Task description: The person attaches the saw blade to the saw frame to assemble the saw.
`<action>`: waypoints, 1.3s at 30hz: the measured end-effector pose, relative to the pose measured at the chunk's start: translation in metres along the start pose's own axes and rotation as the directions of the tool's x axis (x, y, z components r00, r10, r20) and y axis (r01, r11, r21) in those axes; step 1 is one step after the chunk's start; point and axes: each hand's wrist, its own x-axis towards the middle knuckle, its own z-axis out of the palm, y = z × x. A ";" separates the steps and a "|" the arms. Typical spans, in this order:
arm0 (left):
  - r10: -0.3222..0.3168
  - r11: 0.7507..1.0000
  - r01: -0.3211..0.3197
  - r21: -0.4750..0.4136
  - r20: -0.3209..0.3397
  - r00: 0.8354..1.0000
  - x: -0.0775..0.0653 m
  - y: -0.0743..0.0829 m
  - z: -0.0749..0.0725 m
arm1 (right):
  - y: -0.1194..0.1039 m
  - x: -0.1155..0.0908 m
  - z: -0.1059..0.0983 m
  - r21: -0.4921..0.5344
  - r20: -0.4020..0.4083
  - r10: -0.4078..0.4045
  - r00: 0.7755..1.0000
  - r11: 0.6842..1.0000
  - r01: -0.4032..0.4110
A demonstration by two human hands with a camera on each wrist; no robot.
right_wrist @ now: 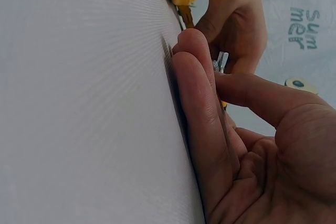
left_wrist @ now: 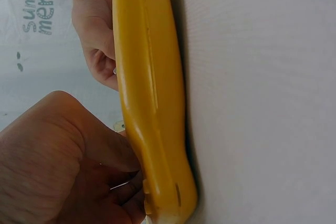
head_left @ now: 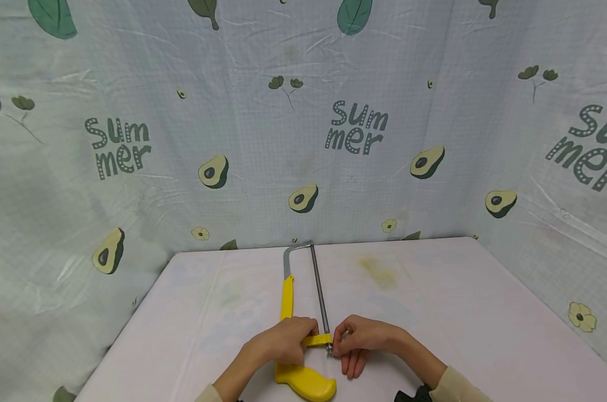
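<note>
A beige fabric sleeve cuff [head_left: 459,385] lies nearest in the head view, at the lower edge. Beyond it, a hacksaw [head_left: 287,296] with a moulded yellow plastic handle and a bent grey metal frame rests on a pale, cloth-covered table [head_left: 202,329]. Its long axis runs away from the person, leaning slightly left at the top; the rounded yellow butt [head_left: 308,382] is at the near end, the frame's bend at the table's far edge. The left hand [head_left: 285,340] grips around the yellow crosspiece [head_left: 318,339], while the right hand [head_left: 361,339] pinches at a small silver metal fitting [head_left: 329,350] there. A straight grey metal strip [head_left: 319,285] already spans the frame, so the saw looks assembled — adjusting the fitting seems the step in hand, probably with some turning left. Its tightness cannot be told.

In the left wrist view, the yellow handle lies along the table, the left hand beside it.

In the right wrist view, two right-hand fingers lie straight and together near the table — the thumb reaches the fitting.
</note>
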 end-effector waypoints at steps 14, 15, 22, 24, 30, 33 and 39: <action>0.004 1.000 -0.004 -0.005 -0.002 1.000 0.002 -0.001 0.000 | 0.001 0.000 -0.002 -0.011 0.002 -0.004 1.000 1.000 0.004; 0.004 1.000 -0.004 -0.007 -0.002 1.000 0.002 0.000 0.000 | 0.001 0.000 -0.002 -0.011 0.002 -0.005 1.000 1.000 0.006; -0.001 1.000 0.001 -0.014 -0.002 1.000 0.001 0.000 0.000 | 0.002 -0.001 -0.002 -0.005 0.014 -0.008 1.000 1.000 0.008; 0.001 1.000 -0.001 -0.010 -0.004 1.000 0.000 0.000 0.001 | 0.002 -0.001 -0.001 -0.001 0.015 -0.003 1.000 1.000 0.003; 0.007 1.000 -0.007 0.001 -0.006 1.000 0.000 0.001 0.001 | 0.002 -0.001 -0.002 0.000 0.012 0.001 1.000 1.000 -0.001; 0.010 1.000 -0.010 0.006 -0.005 1.000 0.000 0.001 0.000 | 0.002 -0.001 -0.001 -0.001 0.010 -0.001 1.000 1.000 0.001; 0.014 1.000 -0.015 -0.003 -0.006 1.000 0.000 0.001 0.000 | 0.001 -0.001 -0.001 -0.023 -0.002 0.021 1.000 1.000 -0.021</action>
